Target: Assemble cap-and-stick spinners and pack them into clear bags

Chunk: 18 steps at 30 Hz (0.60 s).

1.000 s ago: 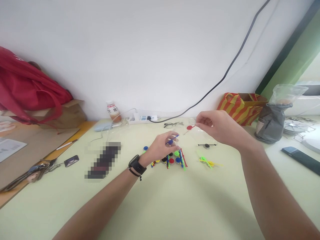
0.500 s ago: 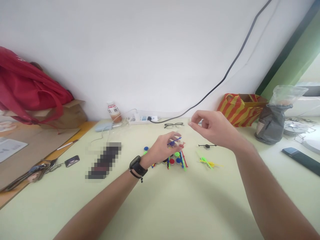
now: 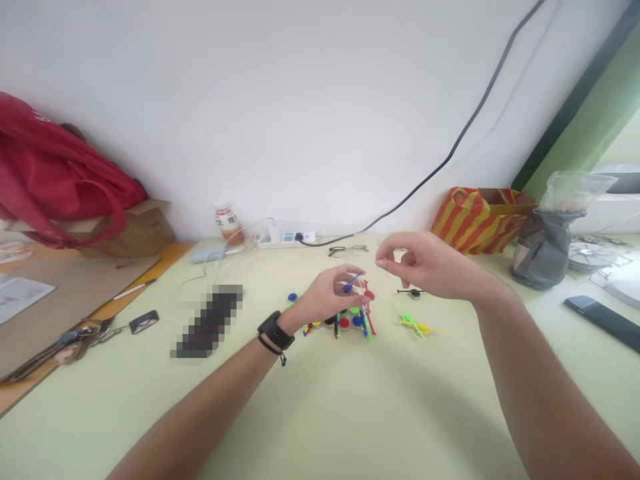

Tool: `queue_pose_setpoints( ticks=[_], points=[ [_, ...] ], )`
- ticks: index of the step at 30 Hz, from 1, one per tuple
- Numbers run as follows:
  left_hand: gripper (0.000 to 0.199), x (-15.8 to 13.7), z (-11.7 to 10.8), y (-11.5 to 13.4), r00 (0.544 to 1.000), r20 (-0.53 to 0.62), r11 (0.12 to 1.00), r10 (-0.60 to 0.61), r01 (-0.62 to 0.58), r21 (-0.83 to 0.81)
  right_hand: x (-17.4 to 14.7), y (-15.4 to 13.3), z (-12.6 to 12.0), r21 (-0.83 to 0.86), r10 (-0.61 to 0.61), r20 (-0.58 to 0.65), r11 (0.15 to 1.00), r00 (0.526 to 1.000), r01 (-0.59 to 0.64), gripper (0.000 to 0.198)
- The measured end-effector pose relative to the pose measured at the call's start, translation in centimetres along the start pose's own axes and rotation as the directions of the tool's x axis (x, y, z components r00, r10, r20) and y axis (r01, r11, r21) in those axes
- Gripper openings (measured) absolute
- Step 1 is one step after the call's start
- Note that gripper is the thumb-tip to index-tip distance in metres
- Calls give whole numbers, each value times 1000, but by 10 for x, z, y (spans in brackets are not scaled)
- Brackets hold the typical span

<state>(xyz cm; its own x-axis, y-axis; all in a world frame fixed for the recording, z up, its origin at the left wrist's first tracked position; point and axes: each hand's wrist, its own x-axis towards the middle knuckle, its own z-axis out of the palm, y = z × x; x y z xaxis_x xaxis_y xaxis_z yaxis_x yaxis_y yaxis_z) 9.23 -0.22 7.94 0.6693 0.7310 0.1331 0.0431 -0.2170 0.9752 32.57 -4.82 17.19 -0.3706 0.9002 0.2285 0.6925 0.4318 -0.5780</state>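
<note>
My left hand, with a black watch on its wrist, has its thumb and fingers curled around a blue arrow spinner. A pile of coloured round pieces with arrows, one a red disc, lies just under and beside this hand, which partly covers it. My right hand hovers to the right of the left, thumb and fingertips closed together. Whatever may be in that pinch is too small to make out. Below the right hand lie a black arrow spinner, a green arrow spinner and a yellow one.
Eyeglasses lie behind the hands, near a power strip and a bottle. A blurred-out dark object and keys are at left. A striped bag and a grey bag stand at right.
My right hand has dropped slightly, closer to the left hand. The blue arrow in my left hand has tilted more steeply.
</note>
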Motion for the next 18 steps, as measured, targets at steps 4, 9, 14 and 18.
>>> queue_pose_setpoints(
  ticks=[4,9,14,18],
  points=[
    [64,0,4,-4,997,55,995,-48,53,-82,2,-6,1,-8,-93,-103,996,990,92,15],
    [73,-1,8,-6,998,55,995,-21,26,-95,-1,-15,0,-89,-228,-176,972,958,215,12],
    [72,-1,6,-2,996,92,999,-1,6,-51,-4,-17,2,-163,-232,-73,962,970,218,12],
    [67,-2,8,-6,993,102,997,-51,56,-44,-3,-19,5,-140,-237,-156,966,959,216,13]
  ],
)
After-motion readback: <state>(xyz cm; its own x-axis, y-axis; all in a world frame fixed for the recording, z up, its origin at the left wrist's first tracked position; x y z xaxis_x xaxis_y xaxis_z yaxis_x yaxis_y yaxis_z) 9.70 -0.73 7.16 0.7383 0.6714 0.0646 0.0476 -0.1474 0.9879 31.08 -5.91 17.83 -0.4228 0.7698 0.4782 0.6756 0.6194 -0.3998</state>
